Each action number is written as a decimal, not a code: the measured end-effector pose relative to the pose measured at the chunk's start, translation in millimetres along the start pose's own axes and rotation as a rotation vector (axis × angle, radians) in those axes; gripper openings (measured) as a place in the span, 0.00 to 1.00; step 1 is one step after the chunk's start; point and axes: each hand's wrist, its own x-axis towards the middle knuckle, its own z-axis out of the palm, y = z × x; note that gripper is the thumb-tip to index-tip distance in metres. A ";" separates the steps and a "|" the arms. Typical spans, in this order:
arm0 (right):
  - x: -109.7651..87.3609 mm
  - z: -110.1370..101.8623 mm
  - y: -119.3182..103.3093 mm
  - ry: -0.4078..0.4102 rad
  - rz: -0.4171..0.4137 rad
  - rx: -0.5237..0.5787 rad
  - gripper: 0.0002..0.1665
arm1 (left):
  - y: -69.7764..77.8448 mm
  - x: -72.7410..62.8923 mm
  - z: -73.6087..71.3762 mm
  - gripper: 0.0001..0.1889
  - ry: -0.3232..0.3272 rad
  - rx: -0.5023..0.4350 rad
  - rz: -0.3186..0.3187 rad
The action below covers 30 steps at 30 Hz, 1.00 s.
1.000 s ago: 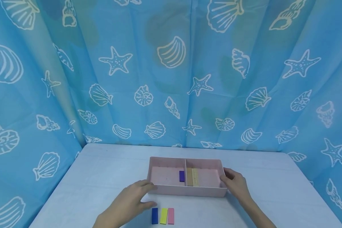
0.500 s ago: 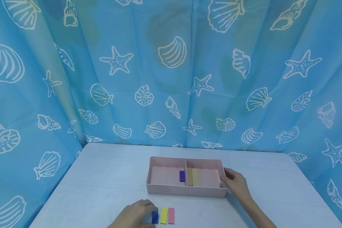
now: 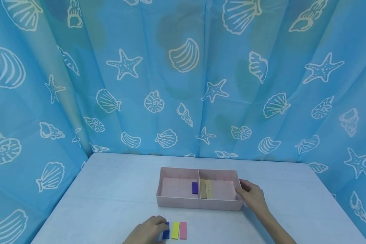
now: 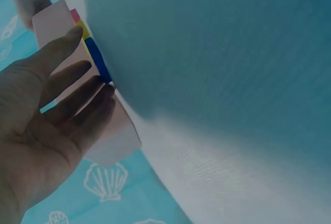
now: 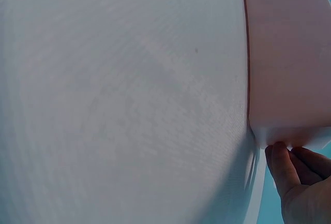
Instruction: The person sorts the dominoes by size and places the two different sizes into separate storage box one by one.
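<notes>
My left hand (image 3: pixel 147 231) is at the small flat blue block (image 3: pixel 166 231) on the table, its fingers over the block's left side. In the left wrist view, the thumb and fingers are spread apart beside the blue block (image 4: pixel 97 59), with a gap between them. A yellow block (image 3: pixel 175 230) and a pink block (image 3: pixel 183 230) lie just right of it. Behind them stands a pink two-compartment box (image 3: pixel 198 203). My right hand (image 3: pixel 253 196) grips the box's right end wall. The right wrist view shows fingertips (image 5: pixel 280 149) against that end.
A purple block (image 3: pixel 195 188) lies in the box's left compartment, by the divider. Two pieces, a tan strip (image 3: pixel 203 189) and a pale yellow strip (image 3: pixel 209 189), lie in the right one. A blue shell-print curtain (image 3: pixel 183 84) hangs around the white table (image 3: pixel 116 189).
My left hand has left the box's front left corner and come down toward the blue block. The right hand and the box have kept their places.
</notes>
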 end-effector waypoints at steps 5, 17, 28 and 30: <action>-0.1 -0.3 -0.6 -0.002 -0.003 -0.011 0.33 | -0.4 1.0 4.2 0.21 0.022 0.040 0.013; -1.2 -1.8 -0.1 -0.011 -0.013 -0.006 0.32 | -2.2 3.9 8.0 0.16 0.092 0.055 0.068; -1.2 -1.3 -0.3 -0.003 0.005 -0.007 0.32 | -3.6 4.1 7.1 0.15 0.091 0.025 0.063; -1.2 -0.9 -0.7 -0.005 0.008 -0.008 0.32 | -4.4 3.6 7.5 0.15 0.093 0.023 0.060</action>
